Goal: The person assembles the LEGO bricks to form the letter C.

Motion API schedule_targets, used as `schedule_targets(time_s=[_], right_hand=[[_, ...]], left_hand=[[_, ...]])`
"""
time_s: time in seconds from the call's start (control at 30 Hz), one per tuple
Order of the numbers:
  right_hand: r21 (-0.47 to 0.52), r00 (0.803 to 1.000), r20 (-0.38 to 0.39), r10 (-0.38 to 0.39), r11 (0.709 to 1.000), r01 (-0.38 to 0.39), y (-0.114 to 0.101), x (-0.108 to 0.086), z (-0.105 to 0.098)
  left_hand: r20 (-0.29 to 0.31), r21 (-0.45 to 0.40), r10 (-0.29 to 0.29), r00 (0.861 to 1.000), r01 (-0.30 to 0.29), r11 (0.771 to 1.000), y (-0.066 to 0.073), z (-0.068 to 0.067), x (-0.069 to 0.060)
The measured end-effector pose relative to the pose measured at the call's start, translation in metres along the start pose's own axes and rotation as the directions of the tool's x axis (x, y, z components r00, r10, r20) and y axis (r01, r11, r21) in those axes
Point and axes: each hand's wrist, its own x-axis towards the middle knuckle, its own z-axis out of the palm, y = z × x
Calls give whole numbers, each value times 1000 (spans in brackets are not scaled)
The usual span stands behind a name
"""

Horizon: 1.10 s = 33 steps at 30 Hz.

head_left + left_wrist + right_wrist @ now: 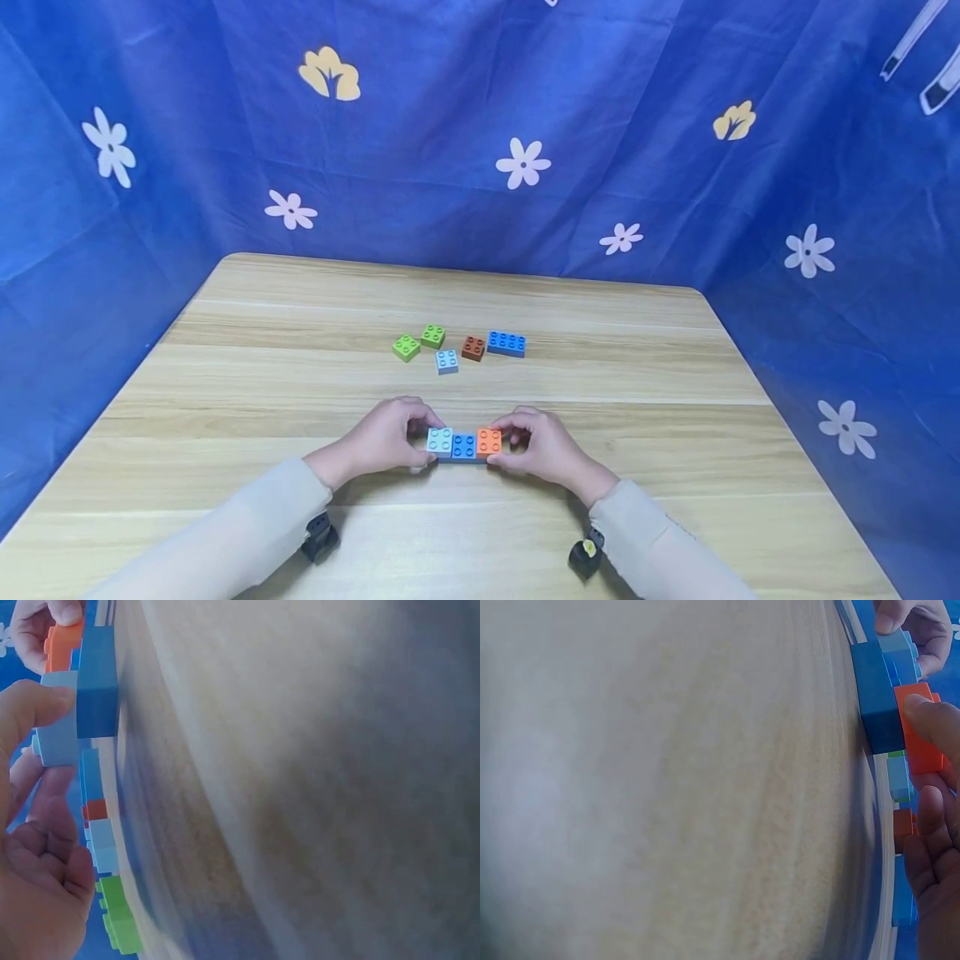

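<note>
A long blue toy brick (463, 447) lies near the middle of the table, studs up. On its left end sits a light-blue brick (439, 441), and on its right end an orange brick (489, 442); both jut past its ends, with blue studs showing between them. My left hand (387, 435) pinches the light-blue brick, its thumb (54, 703) on the near side. From the right, my right hand (546, 447) pinches the orange brick between thumb and fingers. In the right wrist view that thumb presses the orange brick's side (922, 750).
Behind the hands lie two green bricks (406, 347), another light-blue brick (447, 362), a dark red-brown brick (473, 348) and a second long blue brick (507, 344). The wooden table (600, 367) meets a blue patterned cloth (420, 208) at the back and sides.
</note>
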Motion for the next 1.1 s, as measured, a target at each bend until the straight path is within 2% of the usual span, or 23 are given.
schedule_targets(time_s=[0.47, 0.67, 1.1], right_hand=[[-48, 997, -3, -74, 996, 74, -1, 5, 9], [-53, 996, -7, -86, 995, 86, -10, 13, 20], [-87, 983, -75, -170, 983, 163, -22, 25, 38]], left_hand=[[0, 65, 2, 1000, -2, 998, 1, 0, 1], [-8, 83, 31, 999, -30, 996, 2, 0, 1], [-25, 82, 73, 997, -70, 994, -2, 1, 0]])
